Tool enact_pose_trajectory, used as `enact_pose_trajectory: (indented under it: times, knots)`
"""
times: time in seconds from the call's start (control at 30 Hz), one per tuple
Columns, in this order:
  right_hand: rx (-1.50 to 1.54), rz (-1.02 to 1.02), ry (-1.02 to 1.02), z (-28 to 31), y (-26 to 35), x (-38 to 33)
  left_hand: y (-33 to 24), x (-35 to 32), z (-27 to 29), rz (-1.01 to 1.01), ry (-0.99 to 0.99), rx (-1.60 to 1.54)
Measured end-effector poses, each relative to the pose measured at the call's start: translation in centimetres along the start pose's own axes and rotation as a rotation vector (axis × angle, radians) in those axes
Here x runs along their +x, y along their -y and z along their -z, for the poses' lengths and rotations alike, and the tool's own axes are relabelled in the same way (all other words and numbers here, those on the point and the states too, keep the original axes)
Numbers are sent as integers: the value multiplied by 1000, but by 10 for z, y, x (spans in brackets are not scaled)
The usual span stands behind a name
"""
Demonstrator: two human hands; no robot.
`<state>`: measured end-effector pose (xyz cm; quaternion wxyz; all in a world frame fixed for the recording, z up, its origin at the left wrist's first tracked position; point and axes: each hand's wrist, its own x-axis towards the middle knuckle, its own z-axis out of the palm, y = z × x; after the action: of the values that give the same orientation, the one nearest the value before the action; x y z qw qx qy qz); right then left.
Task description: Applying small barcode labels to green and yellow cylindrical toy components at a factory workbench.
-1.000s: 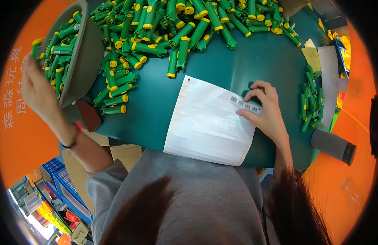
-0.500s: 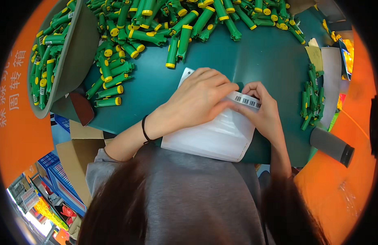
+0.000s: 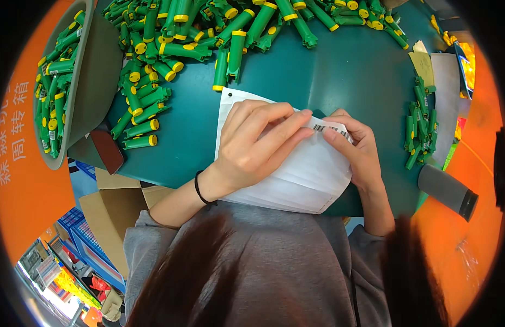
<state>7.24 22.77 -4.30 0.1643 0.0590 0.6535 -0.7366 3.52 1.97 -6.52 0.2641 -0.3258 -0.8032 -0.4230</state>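
A white sheet of labels (image 3: 304, 180) lies on the dark green table (image 3: 339, 71) in front of me. My left hand (image 3: 258, 144) rests on the sheet, its fingertips pinching one end of a small barcode sticker (image 3: 328, 129). My right hand (image 3: 358, 147) pinches the sticker's other end from the right. Both hands meet at the sheet's upper right corner. Beyond the sheet, a large pile of green tubes with yellow caps (image 3: 209, 38) covers the far side of the table.
A grey bin (image 3: 86, 82) full of the same green tubes tilts at the left. A smaller bunch of green tubes (image 3: 421, 128) lies at the right, near white and yellowish papers (image 3: 435, 71). A grey cylinder (image 3: 446, 191) juts out lower right. Cardboard boxes (image 3: 113, 207) stand below the table's left edge.
My left hand left the grey bin, swung right across the table and came down on the white sheet. It now pinches the sticker together with my right hand.
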Motion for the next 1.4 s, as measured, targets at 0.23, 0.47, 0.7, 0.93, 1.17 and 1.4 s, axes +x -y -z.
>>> enact_pose_trajectory:
  times: [0.23,0.47,0.7,0.93,1.17,1.4]
  knots:
    - [-15,82,-50,-4,-9,-1,-6,-1,3,32,2,-62]
    - [-226,332,-48,-4,-10,-4,-20,3,4,196,10,-170]
    - [-271,246,-111,-14,-6,-3,-10,-2,-2,76,-75,-35]
    - [-274,197,-140,-15,-7,-1,-4,-3,-5,53,-95,-21]
    - [-460,209,-38,4,-4,21,-6,0,9,144,103,-191]
    - [-425,-13,223,11,48,73,12,-10,10,662,75,-527]
